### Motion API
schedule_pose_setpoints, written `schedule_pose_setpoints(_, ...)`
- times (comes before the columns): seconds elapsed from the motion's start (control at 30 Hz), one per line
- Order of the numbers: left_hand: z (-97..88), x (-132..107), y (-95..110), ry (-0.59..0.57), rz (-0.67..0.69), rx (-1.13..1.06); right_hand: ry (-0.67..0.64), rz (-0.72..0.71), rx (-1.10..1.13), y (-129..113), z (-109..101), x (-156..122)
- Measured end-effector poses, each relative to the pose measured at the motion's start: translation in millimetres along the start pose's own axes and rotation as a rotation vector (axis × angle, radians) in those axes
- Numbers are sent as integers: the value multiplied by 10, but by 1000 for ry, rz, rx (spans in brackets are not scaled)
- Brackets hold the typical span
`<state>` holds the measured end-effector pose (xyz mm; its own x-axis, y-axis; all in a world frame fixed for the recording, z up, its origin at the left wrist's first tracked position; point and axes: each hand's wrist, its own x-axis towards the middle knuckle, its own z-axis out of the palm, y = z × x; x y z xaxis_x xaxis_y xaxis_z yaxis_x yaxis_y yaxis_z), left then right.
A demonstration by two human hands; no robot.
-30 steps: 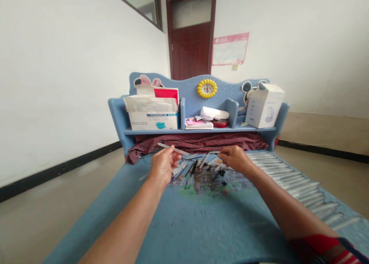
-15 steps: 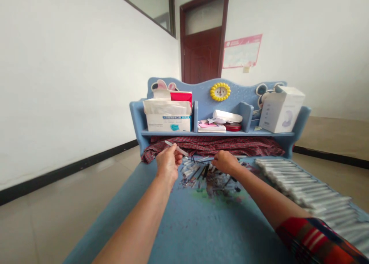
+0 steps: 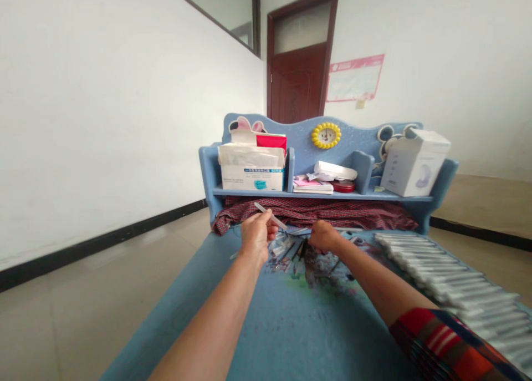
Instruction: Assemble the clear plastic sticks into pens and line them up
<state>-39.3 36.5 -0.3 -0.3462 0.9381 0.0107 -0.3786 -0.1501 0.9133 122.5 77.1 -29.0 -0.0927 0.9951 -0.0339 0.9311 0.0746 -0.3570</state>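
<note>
My left hand (image 3: pixel 255 234) pinches a clear pen barrel (image 3: pixel 270 216) that slants up to the left, above a heap of loose pen parts (image 3: pixel 296 248) on the blue desk (image 3: pixel 291 325). My right hand (image 3: pixel 323 235) is curled with its fingers down in the heap; what it grips is hidden. A long row of finished white pens (image 3: pixel 440 275) lies along the desk's right side.
A red checked cloth (image 3: pixel 316 210) lies under the desk's shelf. On the shelf stand a mask box (image 3: pixel 251 169), papers and a red tin (image 3: pixel 343 186), and a white carton (image 3: pixel 414 163). Behind are a brown door (image 3: pixel 296 81) and white walls.
The view has shifted so the desk sits further right. My right hand has drawn in towards my left over the heap. The left hand keeps the pen barrel.
</note>
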Motion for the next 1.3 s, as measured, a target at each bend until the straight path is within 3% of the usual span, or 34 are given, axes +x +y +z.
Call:
schedule_pose_setpoints(0.13, 28, -36, -39, -52, -53, 31, 3, -111, 230, 52, -81, -271)
schedule_pose_setpoints(0.27, 40, -59, -77, -115, -62, 108, -23, -186, 650, 219, -161, -520)
schedule_pose_setpoints(0.37, 44, -80, -104, -201, -102, 218, -72, -199, 716, 406, -178, -624)
schedule_pose_setpoints(0.6, 79, -156, -192, -395, -125, 605, -309, -281, 338, 598, -125, -760)
schedule_pose_setpoints(0.67, 91, -170, -209, -415, -122, 675, -265, -333, 231, 577, -150, -773)
schedule_pose_setpoints(0.73, 102, -178, -217, -428, -120, 716, -136, -359, 87, 563, -185, -770)
schedule_pose_setpoints(0.8, 111, -185, -221, -440, -113, 740, 15, -363, -125, 569, -209, -766)
schedule_pose_setpoints(0.87, 119, -192, -226, -450, -111, 750, 82, -384, -349, 583, -210, -771)
schedule_pose_setpoints(1.0, 135, -209, -252, -484, -132, 751, 45, -467, -595, 568, -197, -795)
schedule_pose_setpoints(1.3, 128, -195, -284, -479, -159, 683, -24, -606, -696, 408, -232, -710)
